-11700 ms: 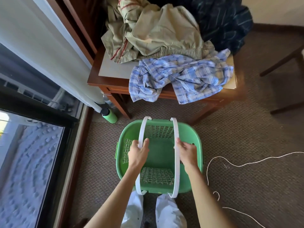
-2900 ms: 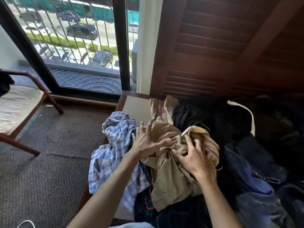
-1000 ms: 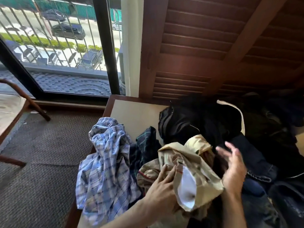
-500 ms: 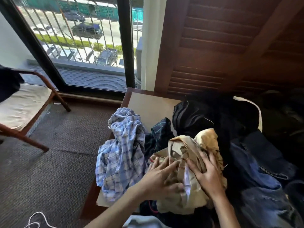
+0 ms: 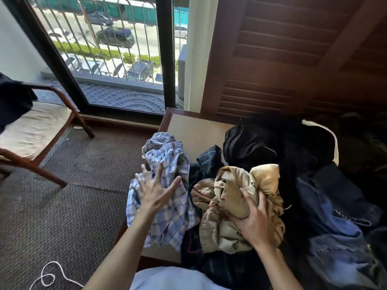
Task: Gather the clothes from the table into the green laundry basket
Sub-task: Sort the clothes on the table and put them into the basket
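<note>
A wooden table [image 5: 194,130] carries a heap of clothes. My right hand [image 5: 254,218] grips a bunched beige garment [image 5: 230,189] near the table's front. My left hand [image 5: 156,189] hovers with spread fingers over a crumpled blue-and-white plaid shirt [image 5: 167,162] that hangs over the table's left edge. A dark striped garment [image 5: 209,162] lies between the two. Black clothes [image 5: 261,147] and blue jeans [image 5: 335,218] fill the right side. The green laundry basket is out of sight.
A wooden chair [image 5: 35,130] with a pale seat stands on the carpet at the left. A glass door [image 5: 117,59] with bars is behind the table, a louvred wooden panel [image 5: 282,59] to its right. A white cord [image 5: 50,275] lies on the carpet.
My left hand has let go of the beige garment and moved left over the plaid shirt. My right hand still holds the beige garment.
</note>
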{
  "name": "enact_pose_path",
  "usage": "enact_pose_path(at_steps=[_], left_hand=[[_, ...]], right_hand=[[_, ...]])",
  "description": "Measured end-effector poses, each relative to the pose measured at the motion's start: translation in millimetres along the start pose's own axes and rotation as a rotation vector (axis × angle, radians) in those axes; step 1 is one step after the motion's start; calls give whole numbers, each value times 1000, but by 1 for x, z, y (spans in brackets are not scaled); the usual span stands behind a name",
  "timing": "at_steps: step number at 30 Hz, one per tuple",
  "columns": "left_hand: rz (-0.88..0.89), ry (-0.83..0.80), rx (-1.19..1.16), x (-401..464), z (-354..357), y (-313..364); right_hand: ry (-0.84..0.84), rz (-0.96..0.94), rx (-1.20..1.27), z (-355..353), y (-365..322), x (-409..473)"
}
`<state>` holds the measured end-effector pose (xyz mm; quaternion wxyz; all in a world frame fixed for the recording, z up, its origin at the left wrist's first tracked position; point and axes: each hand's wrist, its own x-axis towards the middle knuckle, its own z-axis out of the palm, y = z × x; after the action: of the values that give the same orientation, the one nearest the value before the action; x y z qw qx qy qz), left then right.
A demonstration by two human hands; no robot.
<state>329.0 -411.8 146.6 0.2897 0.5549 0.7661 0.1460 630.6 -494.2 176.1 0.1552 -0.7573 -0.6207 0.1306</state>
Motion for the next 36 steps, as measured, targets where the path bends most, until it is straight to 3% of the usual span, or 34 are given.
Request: enact_pose_path(at_steps=[3, 8, 11, 13, 21, 30, 36], left_hand=[[93, -126, 116, 7, 28, -12], [147, -70, 400, -9, 57, -8], [218, 45, 355, -16, 63, -9], [278, 99, 297, -20, 62, -6], [354, 296, 81, -46, 17, 14], [659, 446, -73, -99, -56, 116], [884, 389, -189, -147, -57, 191]], right_hand=[[-1, -24, -123, -10, -13, 8], [14, -121, -23, -3, -24, 19], [-50, -31, -82, 18, -23, 26], [5, 6, -162, 25, -23, 34], [107, -116, -177, 10, -27, 40], [441, -89, -15, -82, -25, 1], [831, 5, -101, -171, 2, -44]])
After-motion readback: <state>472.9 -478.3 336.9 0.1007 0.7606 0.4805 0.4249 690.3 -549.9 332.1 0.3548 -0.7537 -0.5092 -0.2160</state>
